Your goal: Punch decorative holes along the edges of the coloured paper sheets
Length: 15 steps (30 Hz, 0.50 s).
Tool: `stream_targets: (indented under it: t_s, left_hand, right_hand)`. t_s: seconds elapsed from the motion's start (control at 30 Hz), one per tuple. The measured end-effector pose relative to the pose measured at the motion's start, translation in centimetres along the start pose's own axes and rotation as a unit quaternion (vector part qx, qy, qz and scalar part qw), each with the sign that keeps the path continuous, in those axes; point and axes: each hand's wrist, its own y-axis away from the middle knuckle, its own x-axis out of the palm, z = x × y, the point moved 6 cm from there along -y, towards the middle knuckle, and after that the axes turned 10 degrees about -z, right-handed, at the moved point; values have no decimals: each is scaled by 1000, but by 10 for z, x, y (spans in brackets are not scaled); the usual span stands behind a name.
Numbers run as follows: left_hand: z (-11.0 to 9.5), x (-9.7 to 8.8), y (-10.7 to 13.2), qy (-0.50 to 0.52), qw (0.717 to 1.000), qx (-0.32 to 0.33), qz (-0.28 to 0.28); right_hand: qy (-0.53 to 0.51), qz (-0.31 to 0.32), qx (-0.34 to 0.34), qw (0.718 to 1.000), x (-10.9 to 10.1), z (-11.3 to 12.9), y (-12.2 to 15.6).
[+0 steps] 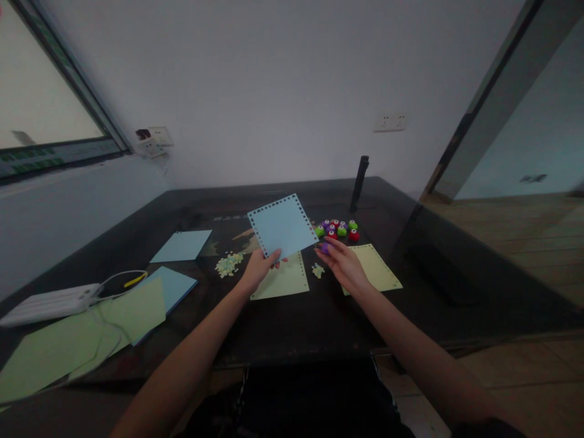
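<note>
My left hand (261, 267) pinches a light-blue paper sheet (283, 226) by its near corner, thumb on top. Small punched holes run along the edges of this tilted, raised sheet. In my right hand (345, 265) is a small purple craft punch (325, 248), just off the sheet's right corner and partly covered by the fingers. Beneath the blue sheet lies a pale-green sheet (285, 286) with holes at its edge. Another punched yellow-green sheet (376, 271) is under and beside my right hand. Red, green and purple punches (341, 231) cluster behind that hand.
Paper cut-outs form a pile (228, 264) on the left and a smaller one (318, 271) between my hands. At left are blue sheets (181, 246), green sheets (82, 340) and a white power strip (50, 304) with its cable. A black upright object (359, 184) stands at the back.
</note>
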Motion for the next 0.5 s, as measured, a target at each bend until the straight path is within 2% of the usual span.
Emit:
stream_targets:
  t_s: [0.13,0.37,0.5]
  left_hand:
    - [2,1,0,0,1000,2,4]
    - [1,1,1,2,1000,-2,-4]
    - [-1,1,1,-4,1000,1,0]
  right_hand:
    - [18,-17,-7,1000,1,2,2]
    - [67,-2,6,998,3,4,4]
    - [78,2,48,996,1,-1,5]
